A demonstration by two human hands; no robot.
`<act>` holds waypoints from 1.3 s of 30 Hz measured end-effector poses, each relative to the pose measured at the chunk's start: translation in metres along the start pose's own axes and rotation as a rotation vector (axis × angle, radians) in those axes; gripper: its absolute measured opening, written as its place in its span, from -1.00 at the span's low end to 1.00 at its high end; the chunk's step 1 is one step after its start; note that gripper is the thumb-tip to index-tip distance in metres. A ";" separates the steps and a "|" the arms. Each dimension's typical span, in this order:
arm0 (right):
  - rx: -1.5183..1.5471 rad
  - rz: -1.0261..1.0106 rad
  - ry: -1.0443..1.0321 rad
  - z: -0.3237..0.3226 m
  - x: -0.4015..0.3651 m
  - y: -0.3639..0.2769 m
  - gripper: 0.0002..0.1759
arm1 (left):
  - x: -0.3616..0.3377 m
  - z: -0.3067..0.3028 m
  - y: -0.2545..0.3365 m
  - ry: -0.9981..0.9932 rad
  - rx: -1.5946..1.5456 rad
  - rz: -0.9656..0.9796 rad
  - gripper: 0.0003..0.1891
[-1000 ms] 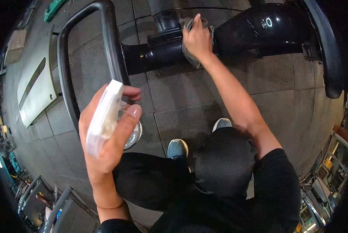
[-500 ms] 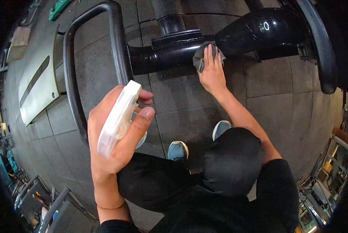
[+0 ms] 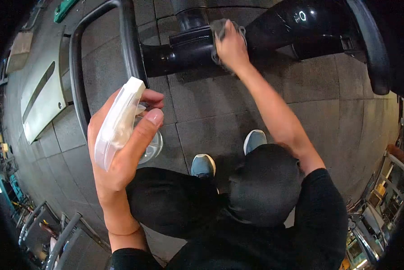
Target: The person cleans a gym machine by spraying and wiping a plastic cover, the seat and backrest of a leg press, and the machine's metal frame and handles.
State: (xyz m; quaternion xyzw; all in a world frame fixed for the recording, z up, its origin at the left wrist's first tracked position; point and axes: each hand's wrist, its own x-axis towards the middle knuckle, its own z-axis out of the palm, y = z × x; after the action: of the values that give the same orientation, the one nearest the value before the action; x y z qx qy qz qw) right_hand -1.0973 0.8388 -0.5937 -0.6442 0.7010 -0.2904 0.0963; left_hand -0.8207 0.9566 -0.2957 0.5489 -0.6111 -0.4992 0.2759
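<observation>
My left hand is wrapped round the neck of a spray bottle with a white and clear trigger head. Its transparent body shows only partly below my thumb. Out ahead, my right hand presses a dark grey cloth against a glossy black metal tube. The cloth is bunched under and around my fingers, at the spot where the tube meets a wider rounded black part. My right fingertips are slightly blurred.
A black bent tubular handle rises left of the black tube; another curved bar stands at the right. A pale slotted panel is farther left. Dark tiles cover the floor. My shoes are below, with metal frames at lower left.
My right hand and the cloth have moved up and a little left along the black part. My left hand, still holding the spray bottle, sits slightly farther left; the whole view has shifted slightly.
</observation>
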 end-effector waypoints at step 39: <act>-0.337 -0.642 -0.117 -0.015 -0.053 0.046 -0.16 | -0.008 0.002 0.003 0.294 -0.042 0.011 -0.60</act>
State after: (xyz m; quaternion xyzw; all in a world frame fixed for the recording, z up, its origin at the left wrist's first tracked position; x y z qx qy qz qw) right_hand -1.1356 0.8943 -0.6187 -0.8538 0.4943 -0.1489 -0.0670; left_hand -0.8218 0.9646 -0.2919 0.6070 -0.5563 -0.4245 0.3766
